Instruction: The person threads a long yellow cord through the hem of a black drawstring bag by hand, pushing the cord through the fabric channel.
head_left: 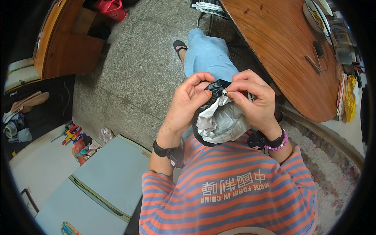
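Mid-frame, we see the left hand [187,103] and right hand [256,98] pinching the bag [225,121] by its rim, most lying below them.

we see a brown wooden table [274,43] with a rounded near corner; by its right edge sits a white bowl [310,17], and nearer that corner lie a small dark object [318,48] and a slim grey bar [313,64].
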Available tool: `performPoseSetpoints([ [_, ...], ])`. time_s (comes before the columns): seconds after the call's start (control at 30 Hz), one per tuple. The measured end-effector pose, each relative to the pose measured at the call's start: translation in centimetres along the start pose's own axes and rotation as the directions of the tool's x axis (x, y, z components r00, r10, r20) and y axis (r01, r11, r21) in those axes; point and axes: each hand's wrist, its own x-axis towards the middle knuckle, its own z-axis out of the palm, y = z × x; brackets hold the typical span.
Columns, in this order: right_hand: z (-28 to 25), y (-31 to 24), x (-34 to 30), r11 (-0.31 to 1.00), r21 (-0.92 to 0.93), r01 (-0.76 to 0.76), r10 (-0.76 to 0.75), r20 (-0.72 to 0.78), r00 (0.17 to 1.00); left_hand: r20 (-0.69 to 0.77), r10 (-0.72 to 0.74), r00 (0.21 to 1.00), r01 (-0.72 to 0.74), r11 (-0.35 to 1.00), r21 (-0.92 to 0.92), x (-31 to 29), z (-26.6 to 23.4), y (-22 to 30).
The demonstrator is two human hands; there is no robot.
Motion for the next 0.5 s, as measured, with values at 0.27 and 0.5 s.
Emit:
performPoseSetpoints([
  [0.27,-0.3,0.8,0.5,0.998,-0.039,0.056,-0.054,0.041,0.998,-0.060,0.000,0.998,0.007,0.994,0.109,0.2,0.6,0.1],
  [0.5,-0.4,1.1,0.7,0.992,-0.017,0.122,-0.120,0.098,0.988,-0.115,0.019,0.993,0.003,0.982,0.188,0.0,0.9,0.0],
])
